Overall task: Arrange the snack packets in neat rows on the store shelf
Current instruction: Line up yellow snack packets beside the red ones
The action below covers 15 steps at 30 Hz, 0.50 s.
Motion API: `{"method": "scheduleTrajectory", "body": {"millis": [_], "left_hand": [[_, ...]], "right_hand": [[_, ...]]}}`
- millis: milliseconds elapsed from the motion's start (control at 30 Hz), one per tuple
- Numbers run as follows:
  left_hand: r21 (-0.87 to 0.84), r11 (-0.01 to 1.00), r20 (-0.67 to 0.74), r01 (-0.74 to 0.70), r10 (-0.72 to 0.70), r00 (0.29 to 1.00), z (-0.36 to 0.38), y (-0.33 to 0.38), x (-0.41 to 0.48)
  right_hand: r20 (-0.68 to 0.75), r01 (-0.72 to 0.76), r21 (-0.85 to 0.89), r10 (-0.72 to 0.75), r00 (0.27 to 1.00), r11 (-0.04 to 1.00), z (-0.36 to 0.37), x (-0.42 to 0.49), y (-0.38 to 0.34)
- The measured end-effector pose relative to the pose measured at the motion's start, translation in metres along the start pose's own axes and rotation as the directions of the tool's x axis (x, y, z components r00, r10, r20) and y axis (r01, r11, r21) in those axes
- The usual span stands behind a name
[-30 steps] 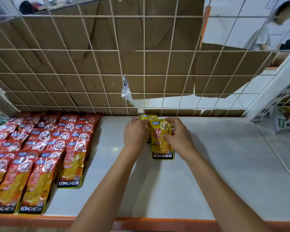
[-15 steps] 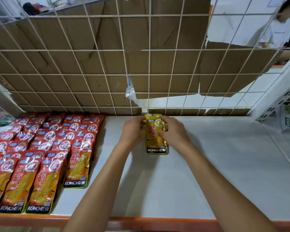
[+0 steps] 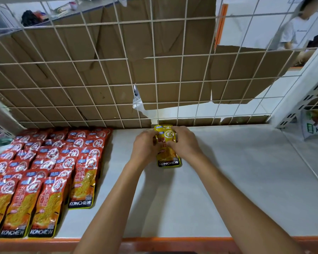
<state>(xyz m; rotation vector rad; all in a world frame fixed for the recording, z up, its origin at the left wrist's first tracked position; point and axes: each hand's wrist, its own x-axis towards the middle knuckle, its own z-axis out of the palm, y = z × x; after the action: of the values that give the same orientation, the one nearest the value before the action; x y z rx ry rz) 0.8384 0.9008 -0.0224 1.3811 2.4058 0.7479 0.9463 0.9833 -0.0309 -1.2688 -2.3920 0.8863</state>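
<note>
Pushing the yellow KONCHEW packets (image 3: 169, 155) further back on the shelf (image 3: 228, 180) than a second ago, top edge now just beside the wire grid (image 3: 154, 83), pinched at either side by left grip (image 3: 145, 147) and right grip (image 3: 185, 143), likely seeding a fresh row apart from the red KONCHEW packets (image 3: 44, 171)

White wire grid (image 3: 154, 57), torn brown cardboard (image 3: 62, 74) behind it, person (image 3: 294, 32) in white shirt (upper right, beyond the grid)
</note>
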Motion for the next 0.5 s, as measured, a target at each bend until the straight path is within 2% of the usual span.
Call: {"method": "scheduleTrajectory", "body": {"millis": [167, 267, 500], "left_hand": [[0.042, 0.996, -0.019, 0.081, -0.080, 0.997, 0.004, 0.005, -0.001], [0.039, 0.993, -0.092, 0.112, -0.108, 0.990, 0.005, 0.015, -0.011], [0.102, 0.994, -0.236, -0.036, 0.059, 0.970, 0.014, 0.054, -0.037]], "right_hand": [[-0.033, 0.001, 0.040, 0.001, 0.999, 0.999, -0.004, -0.005, 0.000], [-0.098, 0.022, 0.035, -0.018, 0.995, 0.999, -0.014, -0.017, 0.007], [-0.274, 0.000, -0.077, -0.021, 0.961, 0.997, -0.069, -0.071, 0.053]]}}
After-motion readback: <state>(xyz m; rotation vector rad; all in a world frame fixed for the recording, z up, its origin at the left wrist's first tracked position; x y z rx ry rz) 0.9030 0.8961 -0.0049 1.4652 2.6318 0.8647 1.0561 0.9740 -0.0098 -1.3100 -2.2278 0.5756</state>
